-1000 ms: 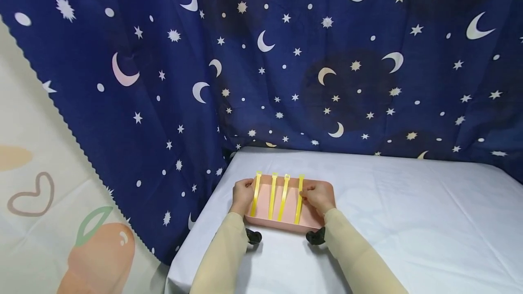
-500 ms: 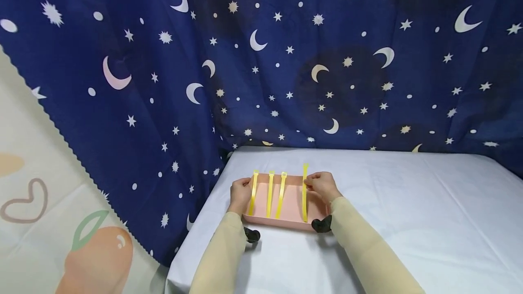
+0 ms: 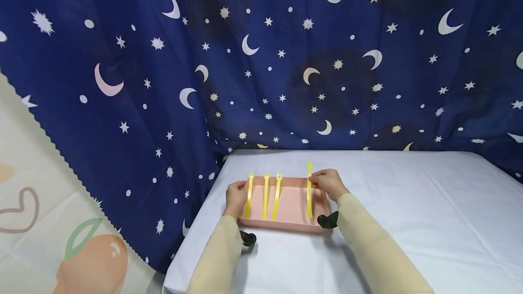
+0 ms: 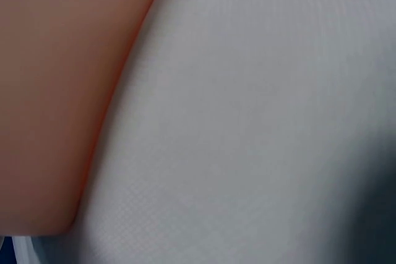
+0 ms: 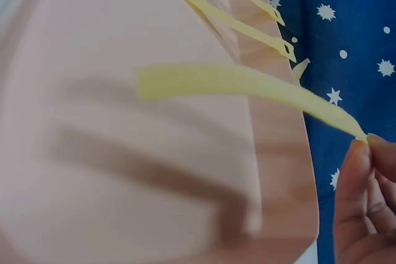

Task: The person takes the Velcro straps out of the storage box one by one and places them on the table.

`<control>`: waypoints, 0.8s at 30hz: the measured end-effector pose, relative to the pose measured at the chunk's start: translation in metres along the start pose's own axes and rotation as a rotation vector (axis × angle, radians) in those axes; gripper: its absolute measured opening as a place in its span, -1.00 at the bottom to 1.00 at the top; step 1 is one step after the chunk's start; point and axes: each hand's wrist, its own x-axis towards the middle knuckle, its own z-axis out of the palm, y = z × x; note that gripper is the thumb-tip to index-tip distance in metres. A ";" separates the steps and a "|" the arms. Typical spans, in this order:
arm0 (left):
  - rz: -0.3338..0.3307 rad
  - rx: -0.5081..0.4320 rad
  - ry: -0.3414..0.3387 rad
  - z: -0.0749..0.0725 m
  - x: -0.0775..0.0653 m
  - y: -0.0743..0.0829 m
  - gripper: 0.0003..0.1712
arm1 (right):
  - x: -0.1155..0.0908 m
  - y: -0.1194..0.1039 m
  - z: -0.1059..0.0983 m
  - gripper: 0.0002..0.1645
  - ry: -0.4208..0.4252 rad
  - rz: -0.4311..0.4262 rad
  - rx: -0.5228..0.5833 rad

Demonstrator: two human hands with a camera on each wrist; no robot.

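Observation:
A shallow pink tray (image 3: pixel 292 198) lies on the white-covered table in the head view. My left hand (image 3: pixel 235 199) holds its left rim near the far corner. My right hand (image 3: pixel 331 182) pinches a yellow cable strap (image 3: pixel 309 198) above the tray's right part. In the right wrist view that strap (image 5: pixel 204 80) hangs curved from thumb and fingertips (image 5: pixel 356 165), its free end over the tray floor. Three more yellow straps, such as the middle one (image 3: pixel 265 198), lean on the tray's far wall, slotted heads above the rim. The left wrist view shows only tray wall (image 4: pixel 55 91) and cloth.
White cloth (image 3: pixel 408 208) covers the table, reaching far to the right. A blue curtain (image 3: pixel 286 71) with moons and stars hangs behind and at the left. Dark wrist-worn pieces, such as the right one (image 3: pixel 328 219), sit below the hands near the tray's front.
My right hand has lifted the rightmost strap and carried it right, away from the other three. My left hand stays at the tray's left rim. The head view has shifted slightly.

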 end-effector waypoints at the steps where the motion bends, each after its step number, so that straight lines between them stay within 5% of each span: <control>1: -0.002 -0.002 -0.002 0.000 0.000 -0.001 -0.63 | 0.000 0.000 -0.001 -0.60 -0.001 0.005 -0.005; 24: -0.005 -0.002 -0.018 -0.001 -0.001 -0.002 -0.61 | 0.002 0.011 -0.050 -0.52 0.006 0.087 0.037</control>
